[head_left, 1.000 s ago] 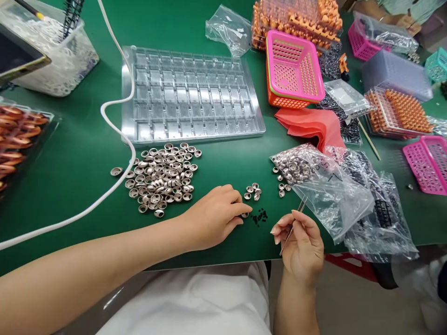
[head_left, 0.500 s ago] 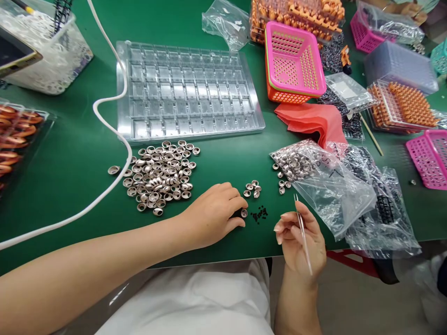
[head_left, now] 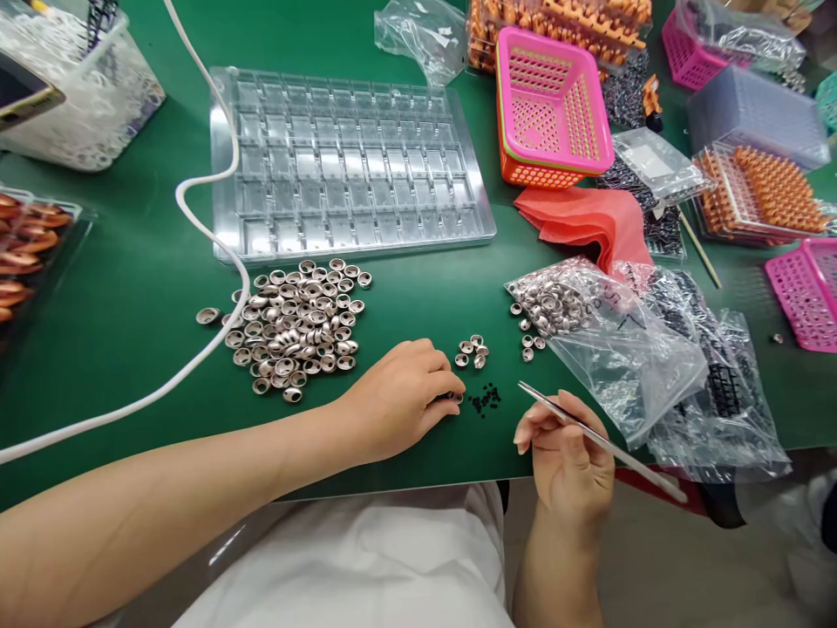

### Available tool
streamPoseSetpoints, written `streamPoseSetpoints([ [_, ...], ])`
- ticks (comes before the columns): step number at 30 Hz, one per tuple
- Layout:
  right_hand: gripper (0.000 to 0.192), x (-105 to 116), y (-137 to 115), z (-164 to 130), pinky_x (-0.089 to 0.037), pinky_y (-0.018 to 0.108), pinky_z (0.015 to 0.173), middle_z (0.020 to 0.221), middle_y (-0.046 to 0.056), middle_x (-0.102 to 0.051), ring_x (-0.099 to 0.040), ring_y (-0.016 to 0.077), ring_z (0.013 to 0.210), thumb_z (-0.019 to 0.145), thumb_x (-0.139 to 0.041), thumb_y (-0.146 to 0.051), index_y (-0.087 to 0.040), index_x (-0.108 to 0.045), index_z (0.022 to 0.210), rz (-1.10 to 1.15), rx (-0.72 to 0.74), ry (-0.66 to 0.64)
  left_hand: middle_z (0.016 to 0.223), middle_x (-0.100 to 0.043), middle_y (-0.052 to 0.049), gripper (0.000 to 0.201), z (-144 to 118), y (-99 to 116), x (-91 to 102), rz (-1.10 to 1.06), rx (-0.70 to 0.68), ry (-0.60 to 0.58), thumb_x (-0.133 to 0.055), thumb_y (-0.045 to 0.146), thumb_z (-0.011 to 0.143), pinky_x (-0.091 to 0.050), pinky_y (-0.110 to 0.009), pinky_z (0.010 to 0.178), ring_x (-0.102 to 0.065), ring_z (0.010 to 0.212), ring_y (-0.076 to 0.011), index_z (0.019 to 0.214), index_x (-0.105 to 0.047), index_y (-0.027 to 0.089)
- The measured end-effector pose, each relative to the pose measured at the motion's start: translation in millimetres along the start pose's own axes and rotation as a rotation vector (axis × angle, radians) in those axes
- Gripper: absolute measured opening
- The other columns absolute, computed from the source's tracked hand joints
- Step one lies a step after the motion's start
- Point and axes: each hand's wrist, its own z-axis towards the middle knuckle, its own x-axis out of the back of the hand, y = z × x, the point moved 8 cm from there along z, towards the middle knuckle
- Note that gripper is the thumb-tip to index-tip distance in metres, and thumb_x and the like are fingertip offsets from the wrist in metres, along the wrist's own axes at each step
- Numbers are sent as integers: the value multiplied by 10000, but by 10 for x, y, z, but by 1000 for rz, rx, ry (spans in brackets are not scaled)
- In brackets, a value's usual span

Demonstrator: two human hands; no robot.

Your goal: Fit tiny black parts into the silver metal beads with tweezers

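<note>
While the left hand (head_left: pixel 402 397) pinches a metal cap (head_left: pixel 456 398) beside black beads (head_left: pixel 486 400), the right hand (head_left: pixel 568 453) grips tweezers (head_left: pixel 598 439).

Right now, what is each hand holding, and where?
Right hand holds tweezers near their middle; left hand pinches a small metal cup on the mat.

The left hand (head_left: pixel 402 397) covers most of the small metal ring (head_left: pixel 456 398) under its fingertips, so the hold on it cannot be made out; the black specks (head_left: pixel 486 400) beside it are too small to identify; the tweezers (head_left: pixel 598 439) blur toward their far end; the white cable (head_left: pixel 215 244) and the orange-part tray (head_left: pixel 26 253) run off the picture's edges.
</note>
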Motion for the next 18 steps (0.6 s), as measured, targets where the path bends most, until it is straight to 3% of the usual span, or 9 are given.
streamPoseSetpoints([
  [4, 224, 21, -40, -44, -578, 320, 563, 969, 57, -645, -662, 172, 792, 948, -612, -289, -292, -752, 1123, -131, 55, 18, 927, -696, -38, 94, -13, 27, -7, 32, -22, 13, -693, 198, 941, -427, -353, 792, -573, 876, -202, 1020, -742, 183],
  [9, 248, 31, -30, -112, -618, 334, 607, 926, 35, -677, -683, 164, 779, 933, -604, -181, -289, -757, 1097, -281, 77, 95, 933, -690, -46, 109, -29, 65, -29, 95, -49, 58, -648, 210, 971, -386, -352, 746, -565, 862, -203, 1027, -737, 184],
  [14, 242, -37, -54, -110, -656, 341, 673, 1066, 53, -664, -705, 173, 877, 927, -605, -171, -292, -772, 1054, -399, 98, 64, 935, -690, -44, 110, -22, 56, -36, 65, -45, 67, -653, 215, 968, -378, -352, 757, -559, 866, -200, 1031, -738, 188],
  [18, 186, -13, 0, -98, -659, 325, 672, 1028, 56, -694, -713, 159, 819, 934, -610, -208, -252, -764, 1028, -385, 37, 76, 944, -687, -40, 112, -24, 38, -26, 29, -36, 62, -658, 214, 962, -374, -348, 761, -559, 873, -194, 1041, -735, 192],
])
